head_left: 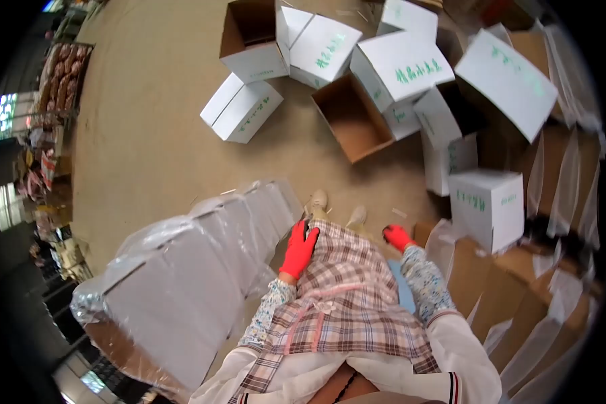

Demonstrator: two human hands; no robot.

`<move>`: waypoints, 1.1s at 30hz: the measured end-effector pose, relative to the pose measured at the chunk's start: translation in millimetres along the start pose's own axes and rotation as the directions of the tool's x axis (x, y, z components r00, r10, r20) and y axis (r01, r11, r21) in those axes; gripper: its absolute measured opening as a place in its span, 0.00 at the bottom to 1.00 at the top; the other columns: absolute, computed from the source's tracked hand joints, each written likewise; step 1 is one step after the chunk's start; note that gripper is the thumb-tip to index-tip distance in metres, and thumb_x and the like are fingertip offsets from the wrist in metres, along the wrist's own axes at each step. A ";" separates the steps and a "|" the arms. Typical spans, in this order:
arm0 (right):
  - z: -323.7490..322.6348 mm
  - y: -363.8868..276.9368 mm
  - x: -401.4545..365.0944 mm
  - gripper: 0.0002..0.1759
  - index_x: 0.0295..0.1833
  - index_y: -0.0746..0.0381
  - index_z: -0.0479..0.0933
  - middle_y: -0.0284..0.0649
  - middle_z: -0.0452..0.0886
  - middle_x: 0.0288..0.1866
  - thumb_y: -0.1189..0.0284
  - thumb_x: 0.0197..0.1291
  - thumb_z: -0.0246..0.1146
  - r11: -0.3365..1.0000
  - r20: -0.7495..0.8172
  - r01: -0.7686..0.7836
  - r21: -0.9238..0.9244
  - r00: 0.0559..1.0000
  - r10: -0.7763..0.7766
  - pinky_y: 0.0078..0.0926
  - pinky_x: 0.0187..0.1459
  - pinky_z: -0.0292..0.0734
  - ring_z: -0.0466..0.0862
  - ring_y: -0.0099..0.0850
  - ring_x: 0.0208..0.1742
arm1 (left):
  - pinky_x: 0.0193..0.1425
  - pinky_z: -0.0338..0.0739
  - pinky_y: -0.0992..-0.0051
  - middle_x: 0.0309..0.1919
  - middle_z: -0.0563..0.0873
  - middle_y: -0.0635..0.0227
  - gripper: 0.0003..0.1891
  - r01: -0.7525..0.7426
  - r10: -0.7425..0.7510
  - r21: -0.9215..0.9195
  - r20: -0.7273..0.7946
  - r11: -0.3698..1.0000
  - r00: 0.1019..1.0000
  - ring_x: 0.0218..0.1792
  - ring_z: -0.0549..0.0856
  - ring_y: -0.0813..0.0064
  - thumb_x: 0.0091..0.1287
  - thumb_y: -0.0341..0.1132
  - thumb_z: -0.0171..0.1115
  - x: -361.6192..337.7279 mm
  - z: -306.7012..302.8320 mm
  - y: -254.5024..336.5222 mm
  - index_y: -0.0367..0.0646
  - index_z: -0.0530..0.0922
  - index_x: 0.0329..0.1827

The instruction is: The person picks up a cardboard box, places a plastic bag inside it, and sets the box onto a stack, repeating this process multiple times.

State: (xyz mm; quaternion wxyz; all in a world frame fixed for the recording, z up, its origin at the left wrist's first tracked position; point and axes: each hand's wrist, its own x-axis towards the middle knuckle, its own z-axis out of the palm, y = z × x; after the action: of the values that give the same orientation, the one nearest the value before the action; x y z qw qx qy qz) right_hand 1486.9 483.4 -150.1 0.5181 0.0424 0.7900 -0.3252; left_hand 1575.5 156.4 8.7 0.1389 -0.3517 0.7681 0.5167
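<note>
My left hand (299,250), in a red glove with dark fingertips, is open in front of the plaid apron (347,269), its fingers a little apart and nothing seen in them. A stack of white cartons wrapped in clear plastic (195,283) stands close to its left. On the other side, my right hand (398,238) hangs beside the apron in a matching glove. Its fingers are loosely bent, partly turned from view, with no object visible in them. Brown cardboard (468,269) and a white carton with green writing (488,207) are nearest to it.
Several white cartons lie ahead, among them an open one with a brown inside (353,118) and a small one (241,108). Brown cardboard with translucent plastic liners lines the right side. Loaded racks (64,84) stand along the far left. Tan floor (141,121) lies between.
</note>
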 end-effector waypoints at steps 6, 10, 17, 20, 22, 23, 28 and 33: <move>-38.2 -156.6 107.8 0.27 0.57 0.56 0.75 0.44 0.78 0.57 0.55 0.53 0.61 0.806 0.049 0.122 -0.580 0.992 -0.115 0.35 0.60 0.69 0.76 0.42 0.59 | 0.57 0.72 0.67 0.51 0.80 0.52 0.29 0.151 -0.148 -0.236 0.030 0.960 0.989 0.52 0.80 0.59 0.64 0.50 0.58 169.2 30.0 5.6 0.40 0.70 0.62; -59.8 -358.8 218.0 0.39 0.69 0.57 0.61 0.53 0.65 0.68 0.66 0.50 0.66 0.511 -0.139 0.535 -0.673 0.587 -0.798 0.48 0.65 0.56 0.63 0.50 0.69 | 0.64 0.66 0.65 0.59 0.75 0.49 0.33 0.236 -0.251 -0.273 -0.021 0.933 0.968 0.61 0.74 0.56 0.64 0.53 0.56 286.8 17.5 -31.7 0.38 0.66 0.66; -68.4 -657.8 443.7 0.35 0.64 0.59 0.68 0.45 0.77 0.56 0.71 0.45 0.67 0.015 0.260 0.498 -0.867 0.477 -0.840 0.43 0.65 0.62 0.72 0.43 0.61 | 0.68 0.63 0.63 0.63 0.71 0.51 0.29 0.164 -0.191 -0.177 -0.152 0.971 0.970 0.64 0.70 0.53 0.67 0.49 0.52 475.8 -89.2 -40.9 0.40 0.66 0.66; -130.5 -626.7 457.5 0.19 0.50 0.64 0.80 0.48 0.82 0.50 0.75 0.50 0.63 0.469 0.053 0.694 -0.546 0.588 -0.807 0.36 0.54 0.74 0.81 0.45 0.51 | 0.67 0.64 0.63 0.63 0.72 0.52 0.27 0.156 -0.238 -0.382 -0.179 0.911 0.955 0.64 0.71 0.55 0.67 0.47 0.53 520.9 -145.0 -77.4 0.42 0.68 0.65; -211.1 -618.3 425.5 0.23 0.54 0.61 0.78 0.48 0.82 0.47 0.77 0.49 0.62 0.260 0.057 0.442 -0.859 0.587 -0.808 0.36 0.54 0.72 0.81 0.44 0.49 | 0.67 0.64 0.63 0.63 0.72 0.51 0.28 0.209 -0.293 -0.311 -0.253 0.927 0.922 0.64 0.71 0.55 0.66 0.47 0.54 535.8 -179.4 -122.6 0.40 0.67 0.65; -228.3 -639.9 398.7 0.26 0.58 0.58 0.75 0.46 0.81 0.48 0.76 0.48 0.64 0.125 0.084 0.176 -0.976 0.841 -0.534 0.36 0.55 0.70 0.79 0.42 0.52 | 0.67 0.64 0.63 0.63 0.71 0.51 0.29 0.267 -0.341 -0.260 -0.302 0.928 0.890 0.64 0.70 0.54 0.66 0.47 0.55 540.7 -189.8 -143.4 0.40 0.67 0.65; -203.3 -657.4 342.9 0.32 0.61 0.58 0.71 0.46 0.77 0.54 0.67 0.47 0.69 0.047 0.350 0.452 -0.891 0.748 -0.564 0.42 0.59 0.66 0.74 0.46 0.58 | 0.67 0.63 0.60 0.63 0.70 0.45 0.38 0.467 -0.492 -0.172 -0.432 0.867 0.756 0.64 0.69 0.50 0.61 0.56 0.59 580.1 -226.7 -229.0 0.35 0.65 0.66; -41.4 -658.5 379.4 0.34 0.66 0.64 0.65 0.48 0.71 0.63 0.58 0.59 0.63 0.896 0.358 0.415 -0.161 0.870 -0.338 0.32 0.64 0.62 0.71 0.42 0.64 | 0.68 0.62 0.60 0.64 0.68 0.42 0.43 0.543 -0.547 -0.198 -0.568 0.816 0.615 0.65 0.68 0.51 0.59 0.61 0.60 614.6 -250.3 -231.9 0.33 0.63 0.66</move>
State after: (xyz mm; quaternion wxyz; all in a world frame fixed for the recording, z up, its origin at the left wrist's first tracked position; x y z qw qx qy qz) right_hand 1013.8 -112.7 -151.2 0.5670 -0.2278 0.7204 -0.3281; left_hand 1332.9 -361.3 -400.3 0.0371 -0.7133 0.6260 0.3130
